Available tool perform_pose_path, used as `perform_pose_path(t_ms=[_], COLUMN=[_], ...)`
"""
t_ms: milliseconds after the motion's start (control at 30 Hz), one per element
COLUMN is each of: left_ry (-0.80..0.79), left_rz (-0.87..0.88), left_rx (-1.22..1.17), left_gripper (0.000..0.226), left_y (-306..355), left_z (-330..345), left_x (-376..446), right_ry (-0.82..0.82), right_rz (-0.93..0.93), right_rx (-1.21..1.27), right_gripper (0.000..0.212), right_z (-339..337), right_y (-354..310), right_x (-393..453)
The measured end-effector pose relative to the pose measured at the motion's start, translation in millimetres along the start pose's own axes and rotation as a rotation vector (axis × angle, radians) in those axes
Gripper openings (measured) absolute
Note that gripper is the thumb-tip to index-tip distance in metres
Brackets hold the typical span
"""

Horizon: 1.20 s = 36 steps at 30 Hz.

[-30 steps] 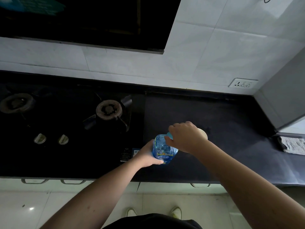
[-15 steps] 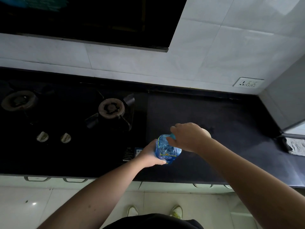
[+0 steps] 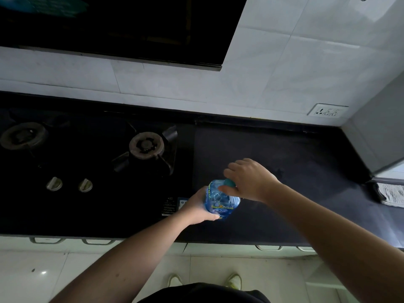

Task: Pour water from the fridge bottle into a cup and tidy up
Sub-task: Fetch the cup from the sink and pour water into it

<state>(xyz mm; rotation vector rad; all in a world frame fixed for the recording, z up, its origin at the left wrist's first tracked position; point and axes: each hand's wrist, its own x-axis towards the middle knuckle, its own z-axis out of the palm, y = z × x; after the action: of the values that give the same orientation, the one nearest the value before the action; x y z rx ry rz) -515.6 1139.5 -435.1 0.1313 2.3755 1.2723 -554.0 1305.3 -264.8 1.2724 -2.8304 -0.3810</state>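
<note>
Blue plastic bottle (image 3: 222, 201) stands on the dark counter (image 3: 295, 193), gripped by my left hand (image 3: 196, 206); my right hand (image 3: 248, 179) has turned on the teal cap (image 3: 228, 183), pinching it, likely mid-twist.

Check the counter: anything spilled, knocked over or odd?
Nothing stands out. The bottle is upright above the dark counter; the left hand grips its body and the right hand pinches the cap. No clear spill shows, though the counter is dim. A folded cloth lies at the right edge.
</note>
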Motion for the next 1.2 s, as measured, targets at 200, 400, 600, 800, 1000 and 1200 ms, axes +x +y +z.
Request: perform_pose_path(t_ms=[200, 400, 600, 800, 1000, 1200], left_ry=[0.02, 0.026, 0.055, 0.097, 0.066, 0.063], left_rz=[0.006, 0.011, 0.015, 0.012, 0.03, -0.053], left_rx=[-0.007, 0.007, 0.059, 0.043, 0.054, 0.035], left_gripper=[0.079, 0.078, 0.079, 0.089, 0.083, 0.084], left_y=[-4, -5, -1, 0, 0, 9], left_z=[2, 3, 4, 8, 3, 6], left_x=[3, 2, -1, -7, -12, -16], right_ry=[0.027, -0.076, -0.104, -0.121, -0.103, -0.053], right_rz=[0.468, 0.783, 0.818, 0.844, 0.846, 0.77], right_rx=[0.02, 0.046, 0.076, 0.076, 0.102, 0.202], right_gripper=[0.06, 0.057, 0.054, 0.055, 0.063, 0.063], right_z=[-4, -10, -14, -14, -13, -4], right_y=[-32, -58, -60, -64, -64, -59], right_x=[3, 1, 4, 5, -2, -20])
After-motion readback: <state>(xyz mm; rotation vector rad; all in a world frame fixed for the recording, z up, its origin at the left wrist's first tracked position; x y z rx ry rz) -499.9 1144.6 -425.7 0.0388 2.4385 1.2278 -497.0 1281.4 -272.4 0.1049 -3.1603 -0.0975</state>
